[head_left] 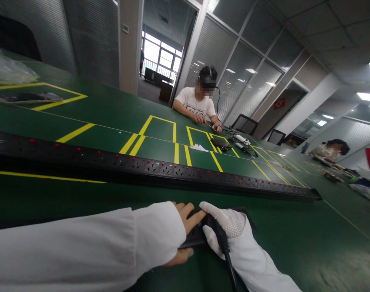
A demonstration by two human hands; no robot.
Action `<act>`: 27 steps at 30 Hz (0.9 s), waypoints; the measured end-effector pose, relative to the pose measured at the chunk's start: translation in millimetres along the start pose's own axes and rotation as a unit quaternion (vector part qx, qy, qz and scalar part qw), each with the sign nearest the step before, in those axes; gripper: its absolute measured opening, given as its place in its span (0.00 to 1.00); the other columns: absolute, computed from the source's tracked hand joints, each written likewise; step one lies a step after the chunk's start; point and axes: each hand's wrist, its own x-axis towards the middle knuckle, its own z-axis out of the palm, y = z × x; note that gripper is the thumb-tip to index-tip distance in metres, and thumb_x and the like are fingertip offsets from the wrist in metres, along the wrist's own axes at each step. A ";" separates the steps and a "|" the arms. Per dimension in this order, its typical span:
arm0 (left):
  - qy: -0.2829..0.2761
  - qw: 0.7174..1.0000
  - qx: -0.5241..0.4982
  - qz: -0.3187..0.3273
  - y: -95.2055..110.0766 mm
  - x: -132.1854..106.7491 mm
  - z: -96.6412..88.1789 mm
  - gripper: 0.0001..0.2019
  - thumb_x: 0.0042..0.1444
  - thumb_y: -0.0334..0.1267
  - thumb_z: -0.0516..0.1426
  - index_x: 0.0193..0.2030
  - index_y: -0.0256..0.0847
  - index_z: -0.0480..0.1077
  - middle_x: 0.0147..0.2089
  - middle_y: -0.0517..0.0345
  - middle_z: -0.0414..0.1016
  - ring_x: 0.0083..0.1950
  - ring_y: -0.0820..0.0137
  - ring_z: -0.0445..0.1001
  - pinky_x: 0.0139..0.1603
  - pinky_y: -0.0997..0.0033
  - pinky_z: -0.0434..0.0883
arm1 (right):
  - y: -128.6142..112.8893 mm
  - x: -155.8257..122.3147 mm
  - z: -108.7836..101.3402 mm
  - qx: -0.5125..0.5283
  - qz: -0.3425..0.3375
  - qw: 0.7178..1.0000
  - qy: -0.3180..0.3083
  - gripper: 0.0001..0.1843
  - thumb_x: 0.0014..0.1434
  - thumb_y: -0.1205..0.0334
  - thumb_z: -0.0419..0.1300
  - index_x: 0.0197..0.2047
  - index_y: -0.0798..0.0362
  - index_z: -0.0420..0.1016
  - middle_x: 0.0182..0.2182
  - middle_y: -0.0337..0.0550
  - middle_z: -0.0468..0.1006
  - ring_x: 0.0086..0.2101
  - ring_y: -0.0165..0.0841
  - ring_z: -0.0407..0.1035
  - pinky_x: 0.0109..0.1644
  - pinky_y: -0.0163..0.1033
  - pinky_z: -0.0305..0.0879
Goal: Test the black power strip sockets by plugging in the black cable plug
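My left hand point(187, 217), bare below a white sleeve, wraps around a black power strip point(194, 236), fingers over the top and thumb beneath. In a white glove with dotted grip, my right hand point(230, 223) is closed on a black power plug point(214, 226), whose thick cord point(229, 261) runs down toward me. The plug lies against the strip's top face, beside my left fingertips. Whether its pins are in a socket is hidden. Beyond both hands, a long black socket rail point(160, 170) with red switches stretches across the table.
The green table point(294, 231) carries yellow tape marks point(163, 118). Across it sits a person point(199, 101) handling a small tool, near a tangle of cables point(239, 140). Another person point(330, 150) is far right. A clear plastic bag point(10, 69) lies at far left.
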 end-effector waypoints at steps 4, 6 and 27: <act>-0.002 1.000 -0.003 -0.001 -0.6 1.4 0.6 0.42 0.40 0.50 0.57 0.65 0.47 0.49 0.54 0.48 0.64 0.47 0.51 0.68 0.48 0.49 0.67 | -2.4 -2.2 0.1 0.019 0.005 1.000 0.011 0.14 0.64 0.56 0.53 0.49 0.53 0.69 0.45 0.45 0.71 0.40 0.31 0.69 0.42 0.39 0.69; -0.004 1.000 -0.002 0.001 -0.9 2.0 1.1 0.43 0.40 0.50 0.57 0.65 0.48 0.48 0.54 0.48 0.64 0.47 0.51 0.69 0.48 0.49 0.68 | -3.3 -2.3 0.5 0.026 0.007 1.000 0.015 0.14 0.64 0.56 0.53 0.50 0.53 0.68 0.45 0.45 0.71 0.40 0.31 0.69 0.42 0.40 0.69; -0.006 1.000 0.019 0.003 0.5 0.1 -2.7 0.43 0.42 0.49 0.57 0.66 0.47 0.46 0.54 0.47 0.63 0.47 0.52 0.69 0.48 0.49 0.68 | -3.9 -4.1 8.1 0.026 0.006 0.999 0.041 0.15 0.63 0.57 0.53 0.50 0.54 0.68 0.45 0.46 0.71 0.40 0.31 0.69 0.43 0.41 0.69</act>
